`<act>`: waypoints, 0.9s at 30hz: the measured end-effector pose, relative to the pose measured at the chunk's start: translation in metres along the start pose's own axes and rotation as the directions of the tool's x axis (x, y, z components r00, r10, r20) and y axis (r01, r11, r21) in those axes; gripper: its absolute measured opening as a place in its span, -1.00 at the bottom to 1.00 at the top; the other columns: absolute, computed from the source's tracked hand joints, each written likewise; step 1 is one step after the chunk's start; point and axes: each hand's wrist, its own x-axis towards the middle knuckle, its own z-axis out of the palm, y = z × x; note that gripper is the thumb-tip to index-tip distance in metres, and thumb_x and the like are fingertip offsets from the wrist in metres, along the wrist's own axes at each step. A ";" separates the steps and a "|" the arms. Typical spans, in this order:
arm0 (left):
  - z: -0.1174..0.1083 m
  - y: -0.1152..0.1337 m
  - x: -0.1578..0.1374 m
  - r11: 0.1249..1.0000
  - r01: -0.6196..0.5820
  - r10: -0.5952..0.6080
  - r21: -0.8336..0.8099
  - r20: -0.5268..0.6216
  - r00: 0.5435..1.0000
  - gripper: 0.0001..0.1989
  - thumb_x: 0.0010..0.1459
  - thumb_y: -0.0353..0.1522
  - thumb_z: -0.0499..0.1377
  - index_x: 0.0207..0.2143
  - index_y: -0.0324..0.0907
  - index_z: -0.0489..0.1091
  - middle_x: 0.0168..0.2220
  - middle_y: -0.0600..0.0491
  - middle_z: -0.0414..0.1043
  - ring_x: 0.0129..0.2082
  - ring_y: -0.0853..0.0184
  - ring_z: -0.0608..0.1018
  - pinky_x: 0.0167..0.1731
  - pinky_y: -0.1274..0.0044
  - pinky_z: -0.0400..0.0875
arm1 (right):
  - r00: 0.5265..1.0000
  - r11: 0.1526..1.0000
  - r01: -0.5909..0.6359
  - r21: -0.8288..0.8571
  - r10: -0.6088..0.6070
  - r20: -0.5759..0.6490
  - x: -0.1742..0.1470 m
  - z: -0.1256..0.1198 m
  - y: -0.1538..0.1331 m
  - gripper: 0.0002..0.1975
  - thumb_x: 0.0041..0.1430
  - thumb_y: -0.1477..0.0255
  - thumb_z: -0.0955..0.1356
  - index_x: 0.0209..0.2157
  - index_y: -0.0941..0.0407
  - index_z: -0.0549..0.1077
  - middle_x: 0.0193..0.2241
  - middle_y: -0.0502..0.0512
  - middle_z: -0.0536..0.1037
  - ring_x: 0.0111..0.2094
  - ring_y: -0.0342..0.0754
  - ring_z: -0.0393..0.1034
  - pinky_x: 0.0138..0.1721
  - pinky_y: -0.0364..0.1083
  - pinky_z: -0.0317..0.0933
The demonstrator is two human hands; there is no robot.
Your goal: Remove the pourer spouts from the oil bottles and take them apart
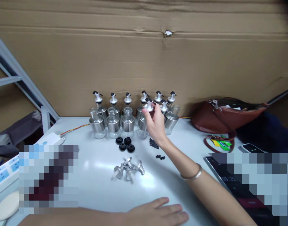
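Note:
My right hand (156, 122) is closed around a silver pour spout (149, 106) with a black flip cap. It is at the neck of a front-row glass bottle (143, 121); my fingers hide whether the spout is seated. Similar bottles with steel bands stand in two rows, and the back row carries spouts. Flat on the table near the front edge rests my left hand (159, 215), fingers spread, holding nothing. Between the hands lie several loose silver spouts (128, 169), black rubber stoppers (125, 144), thin black pieces (154, 143) and tiny black caps (160, 157).
Behind the bottles rises a cardboard wall (111, 56). A brown leather bag (212, 116) sits at the right, with a phone (225, 179) showing a timer nearer me. Along the left edge are a white power strip (4, 172) and a red-yellow cable (75, 128).

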 end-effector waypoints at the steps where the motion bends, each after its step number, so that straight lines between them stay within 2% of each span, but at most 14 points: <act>1: -0.001 0.000 0.001 0.995 0.038 -0.038 -0.097 0.003 0.999 -0.58 0.37 -0.28 -0.10 0.19 -0.19 0.26 0.28 -0.17 0.19 0.32 0.09 0.18 0.30 0.29 -0.02 | 1.000 1.000 0.018 0.007 -0.018 0.009 -0.001 -0.005 -0.008 -0.77 0.24 0.25 0.28 -0.15 0.08 0.29 -0.23 0.16 0.51 -0.23 0.03 0.42 -0.10 0.05 0.28; 3: -0.008 0.002 0.004 0.934 0.135 -0.143 -0.332 0.001 0.990 -0.54 0.32 -0.17 -0.02 0.17 -0.18 0.28 0.23 -0.21 0.28 0.28 0.05 0.25 0.26 0.24 0.03 | 0.998 0.996 0.060 0.071 -0.062 0.028 -0.007 -0.016 -0.024 -0.78 0.26 0.25 0.28 -0.13 0.07 0.28 -0.23 0.15 0.50 -0.23 0.03 0.42 -0.08 0.06 0.28; 4: -0.012 0.004 0.005 0.869 0.175 -0.203 -0.462 -0.010 0.979 -0.49 0.26 -0.11 0.06 0.17 -0.18 0.26 0.19 -0.24 0.32 0.24 0.02 0.31 0.23 0.21 0.09 | 0.998 0.992 0.054 0.110 -0.059 0.038 -0.011 -0.023 -0.031 -0.78 0.28 0.24 0.27 -0.12 0.05 0.28 -0.23 0.13 0.49 -0.22 0.02 0.42 -0.07 0.07 0.28; 6: -0.023 0.008 0.005 0.674 0.203 -0.331 -0.710 -0.045 0.943 -0.31 0.10 -0.06 0.23 0.19 -0.18 0.16 0.16 -0.27 0.32 0.15 0.03 0.41 0.15 0.19 0.21 | 0.993 0.981 0.003 0.195 -0.026 0.112 -0.023 -0.034 -0.044 -0.77 0.31 0.20 0.25 -0.09 0.02 0.28 -0.23 0.11 0.47 -0.21 0.02 0.42 -0.10 0.06 0.29; 8: -0.035 0.011 0.005 0.447 0.153 -0.435 -0.881 -0.065 0.898 -0.18 0.00 -0.08 0.33 0.21 -0.14 0.07 0.18 -0.27 0.25 0.12 0.07 0.44 0.11 0.19 0.25 | 0.980 0.954 -0.046 0.298 -0.015 0.200 -0.038 -0.045 -0.054 -0.75 0.31 0.17 0.24 -0.08 0.00 0.27 -0.25 0.09 0.46 -0.27 0.00 0.40 -0.18 0.03 0.31; 11: -0.047 0.013 0.005 0.187 0.121 -0.509 -0.975 0.009 0.861 -0.22 -0.11 -0.11 0.42 0.11 -0.12 0.20 0.10 -0.20 0.30 0.09 0.06 0.45 0.10 0.15 0.21 | 0.955 0.891 -0.176 0.418 0.051 0.292 -0.057 -0.058 -0.066 -0.74 0.30 0.13 0.25 -0.10 -0.02 0.29 -0.34 0.04 0.42 -0.36 -0.04 0.35 -0.30 -0.02 0.32; 14: -0.055 0.013 0.008 0.024 0.138 -0.563 -0.990 0.100 0.820 -0.30 -0.24 -0.12 0.47 -0.07 -0.23 0.39 -0.15 -0.11 0.46 -0.03 0.08 0.50 0.11 0.15 0.16 | 0.927 0.803 -0.286 0.522 0.095 0.362 -0.066 -0.066 -0.074 -0.75 0.28 0.13 0.28 -0.13 -0.03 0.31 -0.40 0.01 0.39 -0.41 -0.08 0.32 -0.38 -0.08 0.30; 16: -0.058 0.015 0.009 -0.014 0.096 -0.591 -0.995 0.086 0.802 -0.28 -0.34 -0.13 0.50 -0.11 -0.25 0.43 -0.25 -0.05 0.48 -0.11 0.11 0.52 0.06 0.18 0.21 | 0.909 0.757 -0.324 0.567 0.084 0.407 -0.069 -0.069 -0.077 -0.77 0.29 0.14 0.27 -0.13 -0.04 0.32 -0.40 -0.01 0.38 -0.42 -0.11 0.31 -0.41 -0.10 0.29; 18: -0.061 0.017 0.008 0.026 0.070 -0.579 -0.997 0.042 0.815 -0.27 -0.36 -0.15 0.52 -0.09 -0.22 0.44 -0.27 -0.02 0.48 -0.16 0.14 0.52 0.00 0.22 0.27 | 0.890 0.733 -0.351 0.583 0.067 0.451 -0.072 -0.069 -0.079 -0.78 0.30 0.14 0.26 -0.12 -0.06 0.31 -0.41 -0.01 0.38 -0.45 -0.12 0.28 -0.45 -0.12 0.25; 21: -0.067 0.022 0.006 0.129 0.140 -0.548 -0.982 0.047 0.835 -0.30 -0.32 -0.16 0.50 -0.08 -0.20 0.45 -0.27 0.00 0.48 -0.18 0.15 0.51 -0.02 0.21 0.29 | 0.868 0.727 -0.364 0.581 0.040 0.494 -0.078 -0.070 -0.078 -0.76 0.30 0.11 0.24 -0.11 -0.06 0.28 -0.42 -0.01 0.39 -0.48 -0.12 0.25 -0.50 -0.12 0.20; 23: -0.072 0.024 0.006 0.154 0.199 -0.553 -0.968 0.082 0.829 -0.34 -0.31 -0.15 0.50 -0.13 -0.22 0.46 -0.26 -0.02 0.47 -0.16 0.13 0.50 0.01 0.20 0.27 | 0.862 0.731 -0.355 0.583 0.014 0.507 -0.080 -0.072 -0.078 -0.75 0.30 0.10 0.23 -0.10 -0.08 0.27 -0.43 -0.03 0.39 -0.48 -0.13 0.23 -0.50 -0.12 0.17; 25: -0.075 0.026 0.008 0.129 0.194 -0.559 -0.972 0.090 0.824 -0.36 -0.36 -0.16 0.51 -0.19 -0.23 0.47 -0.25 -0.02 0.45 -0.13 0.11 0.47 0.01 0.22 0.25 | 0.851 0.720 -0.369 0.588 0.007 0.525 -0.081 -0.074 -0.078 -0.75 0.30 0.09 0.23 -0.09 -0.11 0.28 -0.43 -0.04 0.38 -0.48 -0.14 0.22 -0.51 -0.13 0.16; 27: -0.076 0.026 0.011 0.067 0.133 -0.544 -0.989 0.075 0.836 -0.35 -0.40 -0.19 0.51 -0.20 -0.23 0.46 -0.27 0.01 0.43 -0.13 0.13 0.46 0.01 0.26 0.24 | 0.834 0.689 -0.417 0.593 0.031 0.550 -0.080 -0.077 -0.079 -0.73 0.29 0.08 0.24 -0.08 -0.11 0.30 -0.44 -0.04 0.38 -0.50 -0.15 0.22 -0.54 -0.14 0.12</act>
